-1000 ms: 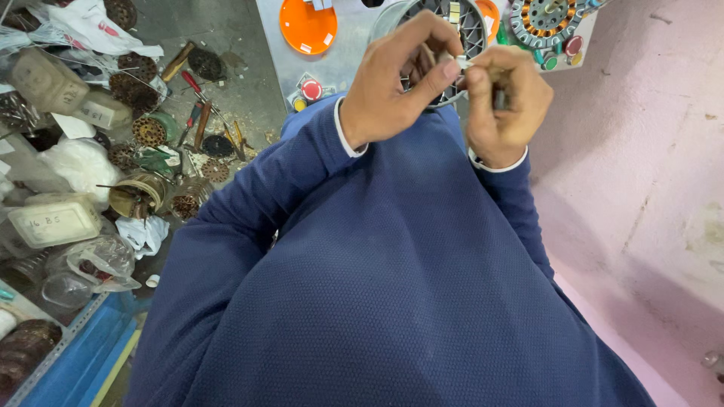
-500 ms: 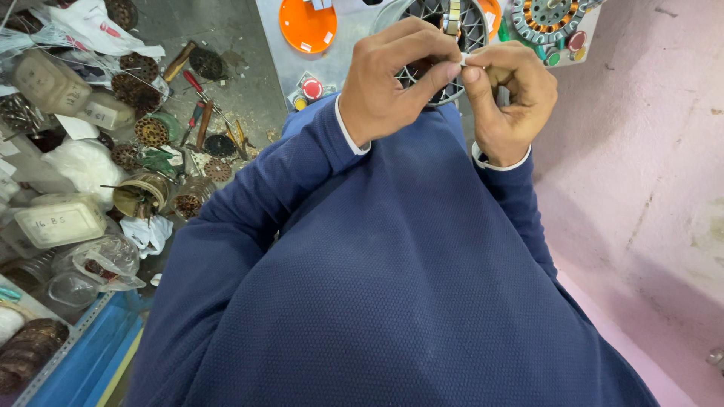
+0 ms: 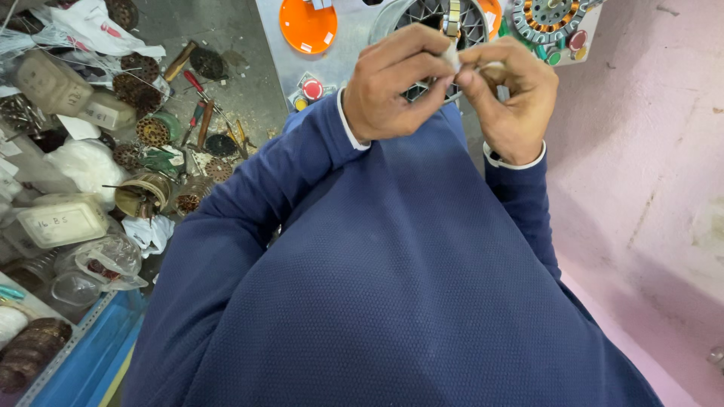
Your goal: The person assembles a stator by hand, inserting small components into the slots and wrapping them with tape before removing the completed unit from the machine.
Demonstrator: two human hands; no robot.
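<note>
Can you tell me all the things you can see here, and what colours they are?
small piece: one, white, pinched between both hands' fingertips
round slotted metal part: one, grey, behind the hands
orange disc: one, on the grey panel at the top
red button: one, on the panel's lower edge
wound motor core: one, grey with copper, top right
hand tools: a few, red and wooden handles, on the grey floor
plastic tub: one, whitish, at the left
blue crate: one, bottom left
wall: pink, at the right
left hand: above the blue sweater
right hand: beside it
</note>
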